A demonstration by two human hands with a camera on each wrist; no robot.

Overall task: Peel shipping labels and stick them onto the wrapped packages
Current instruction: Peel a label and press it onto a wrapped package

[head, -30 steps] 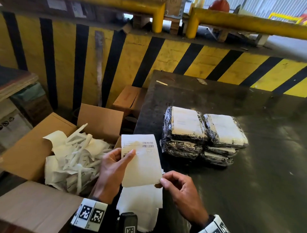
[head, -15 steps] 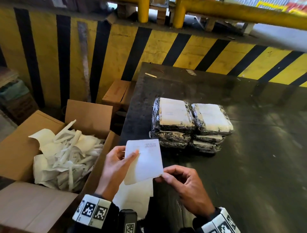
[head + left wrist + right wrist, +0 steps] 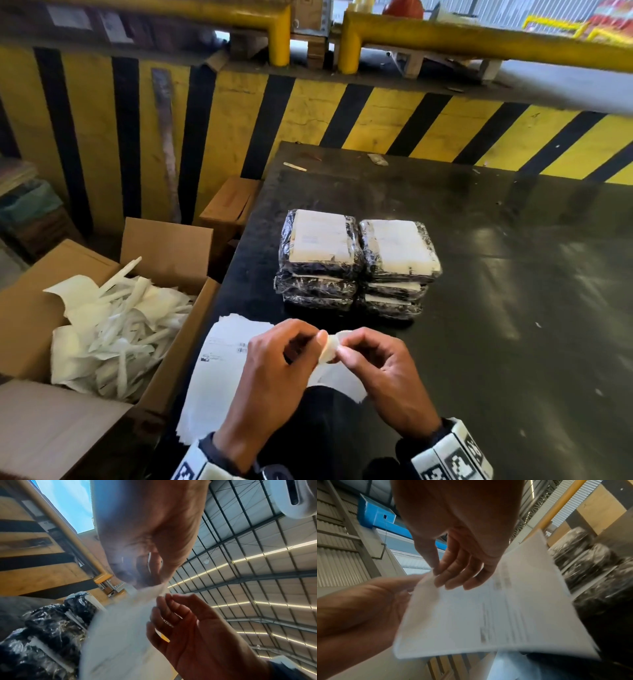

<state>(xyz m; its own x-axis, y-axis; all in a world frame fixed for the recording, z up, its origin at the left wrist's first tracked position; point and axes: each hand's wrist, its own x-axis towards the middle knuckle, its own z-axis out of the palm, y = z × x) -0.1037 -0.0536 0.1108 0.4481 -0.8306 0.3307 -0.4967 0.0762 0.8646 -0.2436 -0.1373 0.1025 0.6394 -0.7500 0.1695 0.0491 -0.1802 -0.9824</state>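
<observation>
1. Shipping label [image 3: 330, 347]: it sits low in the frame's centre, its corner pinched between your left hand [image 3: 274, 373] and right hand [image 3: 383, 373].
2. Peel slowly, keeping the backing taut so nothing tears.
3. It looks white, thin and curled, with faint print.
4. The wrapped packages [image 3: 356, 267] wait mid-frame, stacked.

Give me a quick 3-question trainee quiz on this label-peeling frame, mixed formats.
1. True or false: both hands pinch the same corner of the label sheet.
2. The cardboard box of peeled backing strips sits: A) on the table, B) left of the table, C) on the wrapped packages.
3. Fill in: the wrapped packages stand in ___ stacks, side by side.

Key: 1 true; 2 B; 3 two. The left hand and right hand meet at the corner.
</observation>
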